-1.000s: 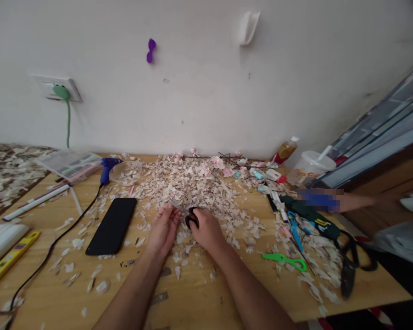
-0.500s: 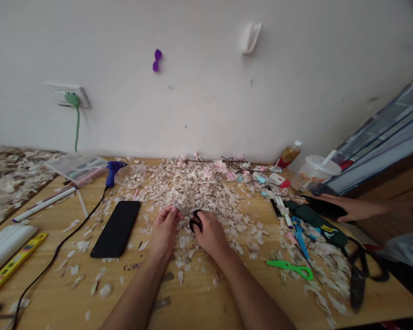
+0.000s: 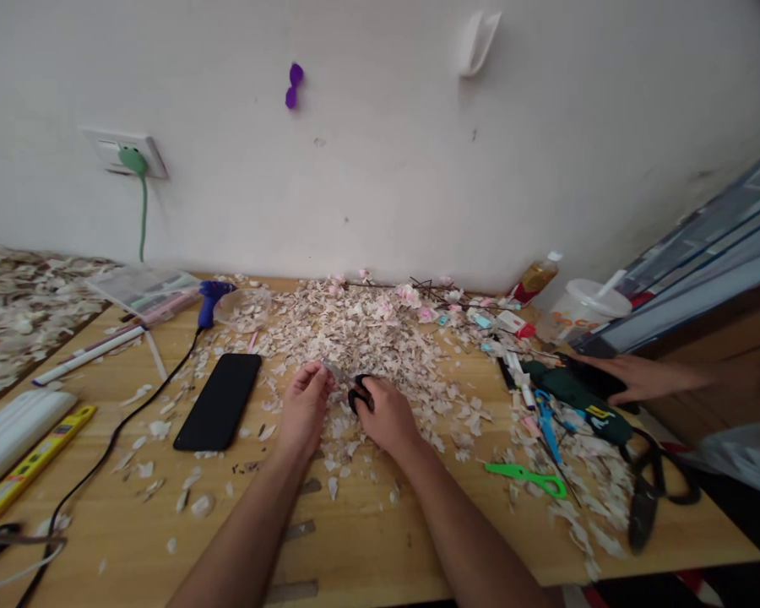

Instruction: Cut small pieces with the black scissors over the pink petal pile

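My right hand [image 3: 386, 414] is closed round the black handles of a pair of scissors [image 3: 358, 393], whose blades point left toward my other hand. Fingers pinched, my left hand [image 3: 305, 404] holds a small pale flake close to the blade tips; the piece is too small to make out well. Both hands are just above the near edge of a wide heap of pale, papery flakes [image 3: 355, 329]. Left of my hands lies a black phone [image 3: 219, 402].
Behind the heap are pink blossom sprigs [image 3: 409, 294]. A blue glue gun [image 3: 213, 301] with a black cord lies left. At right are green scissors [image 3: 527, 479], a dark green umbrella [image 3: 570, 399], a lidded cup [image 3: 583, 311] and another person's hand [image 3: 639, 377]. A yellow level [image 3: 35, 464] lies far left.
The view has tilted slightly down, so the wall and table sit higher in it. My hands keep nearly the same pose at the scissors. The other person's hand has shifted slightly left.
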Available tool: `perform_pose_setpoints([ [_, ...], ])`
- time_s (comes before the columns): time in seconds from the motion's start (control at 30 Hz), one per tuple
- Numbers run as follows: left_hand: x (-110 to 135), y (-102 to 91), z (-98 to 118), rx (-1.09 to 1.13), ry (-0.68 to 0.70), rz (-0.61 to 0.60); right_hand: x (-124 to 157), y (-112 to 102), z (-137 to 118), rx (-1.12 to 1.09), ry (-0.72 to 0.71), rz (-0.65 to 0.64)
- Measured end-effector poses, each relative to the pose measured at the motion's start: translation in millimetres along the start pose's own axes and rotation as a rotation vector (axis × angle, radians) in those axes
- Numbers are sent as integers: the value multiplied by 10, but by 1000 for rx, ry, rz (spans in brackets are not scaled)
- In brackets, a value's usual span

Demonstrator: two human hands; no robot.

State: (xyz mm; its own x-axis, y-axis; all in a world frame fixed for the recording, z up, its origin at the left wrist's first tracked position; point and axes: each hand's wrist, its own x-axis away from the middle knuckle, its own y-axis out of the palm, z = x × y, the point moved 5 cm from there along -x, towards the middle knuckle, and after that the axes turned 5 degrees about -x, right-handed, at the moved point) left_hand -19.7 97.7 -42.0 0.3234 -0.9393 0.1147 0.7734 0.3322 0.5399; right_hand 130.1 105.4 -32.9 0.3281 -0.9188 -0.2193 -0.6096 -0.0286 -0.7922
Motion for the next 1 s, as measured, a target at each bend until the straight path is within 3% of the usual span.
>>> perform_pose_setpoints([
  [0.2, -11, -13, -28, 91, -54, -7, 1, 24, 2, -19, -23, -2],
  [0.67, -28, -65, 4, 128, -13, 75, 16, 12, -88, -43, -108, -11],
  [1.0, 3, -17, -86, 104, -60, 22, 25, 54, -20, -88, -65, -4],
])
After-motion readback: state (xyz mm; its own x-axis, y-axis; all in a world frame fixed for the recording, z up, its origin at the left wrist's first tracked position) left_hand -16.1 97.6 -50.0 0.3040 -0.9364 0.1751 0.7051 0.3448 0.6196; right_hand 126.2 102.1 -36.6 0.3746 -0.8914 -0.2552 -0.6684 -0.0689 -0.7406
